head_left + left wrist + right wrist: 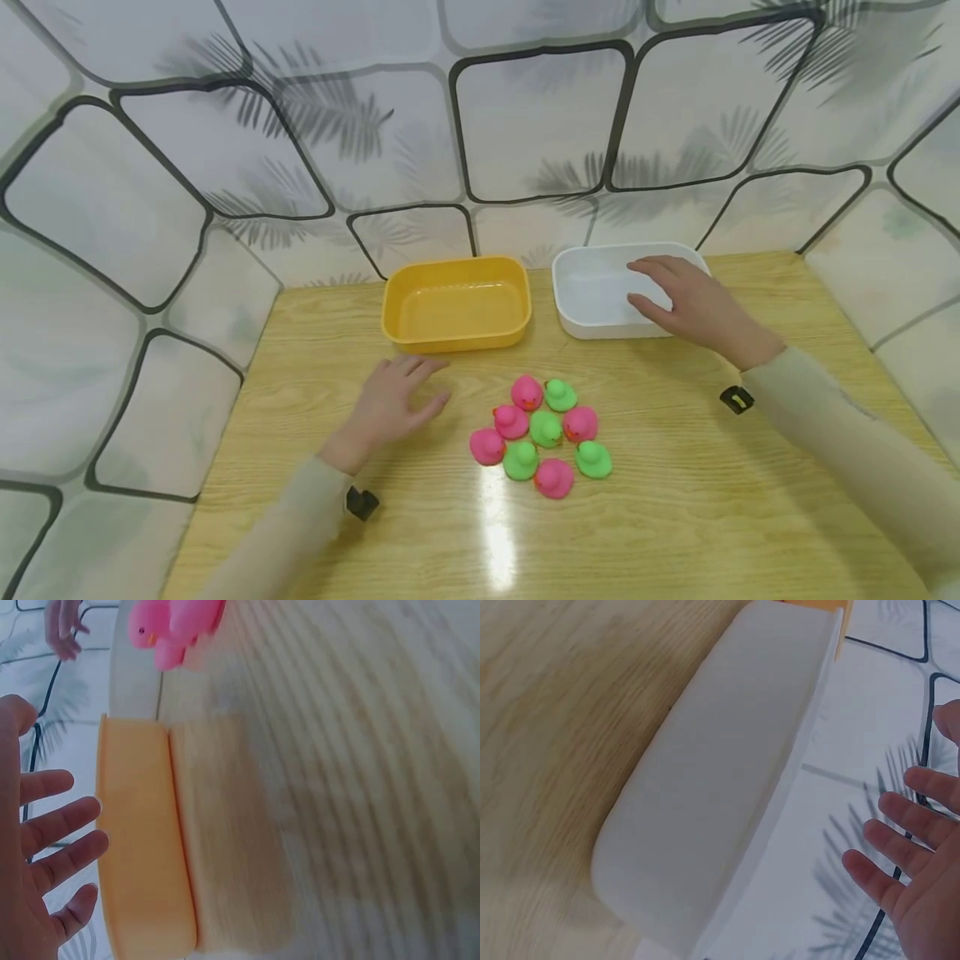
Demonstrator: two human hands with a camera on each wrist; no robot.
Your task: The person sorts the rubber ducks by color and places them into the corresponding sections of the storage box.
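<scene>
1. Hovering over the white tub (592, 292), the right hand (693, 304) spreads its fingers straight and holds nothing; in the right wrist view the palm (922, 900) floats clear of the tub's rim, so I judge it is above the tub rather than gripping it.
2. The left hand (390, 404) lies flat and relaxed above the wooden table (675, 517), just in front of the yellow tub (456, 302), also holding nothing. The left wrist view shows its fingers (52, 825) splayed beside the tub's orange-yellow wall (142, 847), apart from it.
3. The two tubs stand side by side at the far edge of the table, close but not touching, both with nothing inside as far as the head view shows. Their open tops face up, which suits dropping small things in from above.
4. The toy ducks (542, 435) sit in a tight cluster near the middle of the table, in front of the gap between the tubs. Pink ones and green ones are mixed together, several touching their neighbours.
5. The cluster lies between the two hands and nearer the person than either tub, so either hand could reach it with a short pull back. The left hand is the closer one, just beside the leftmost pink duck (487, 447).
6. A pale long sleeve (847, 433) covers each forearm, and a small black clip (737, 399) shows under each wrist.
</scene>
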